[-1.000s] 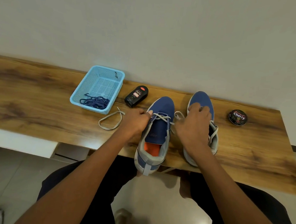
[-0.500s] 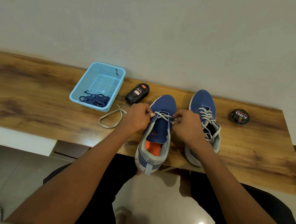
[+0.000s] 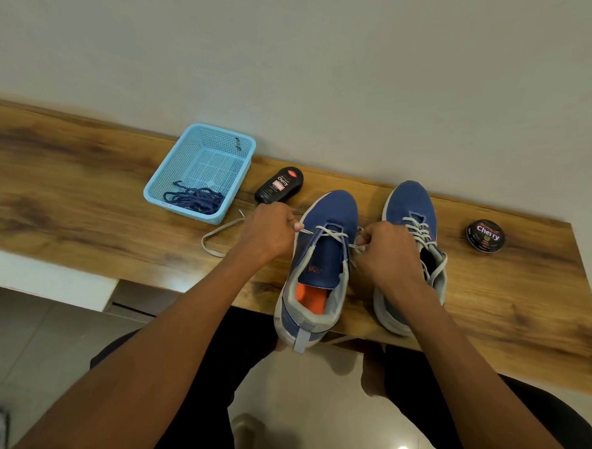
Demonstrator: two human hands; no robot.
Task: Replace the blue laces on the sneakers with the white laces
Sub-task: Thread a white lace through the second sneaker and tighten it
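Observation:
Two blue sneakers stand on the wooden table, toes toward the wall. The left sneaker [image 3: 324, 246] has a white lace [image 3: 332, 231] crossing only its front eyelets; its heel hangs over the table's near edge. My left hand [image 3: 270, 230] pinches one end of that lace at the shoe's left side, and the slack trails in a loop [image 3: 215, 240] on the table. My right hand [image 3: 385, 253] pinches the other end at the shoe's right side. The right sneaker [image 3: 413, 210] is laced in white. The blue laces [image 3: 194, 198] lie in a light-blue basket [image 3: 174, 170].
A black Cherry polish bottle [image 3: 279, 185] lies between the basket and the left sneaker. A round Cherry polish tin [image 3: 485, 235] sits right of the right sneaker. The wall runs close behind the table [image 3: 66, 191]. My knees are under the table's near edge.
My right hand came off the right sneaker and moved left to the left sneaker's lace. Both hands now pull the lace ends outward. The left hand stayed beside the shoe.

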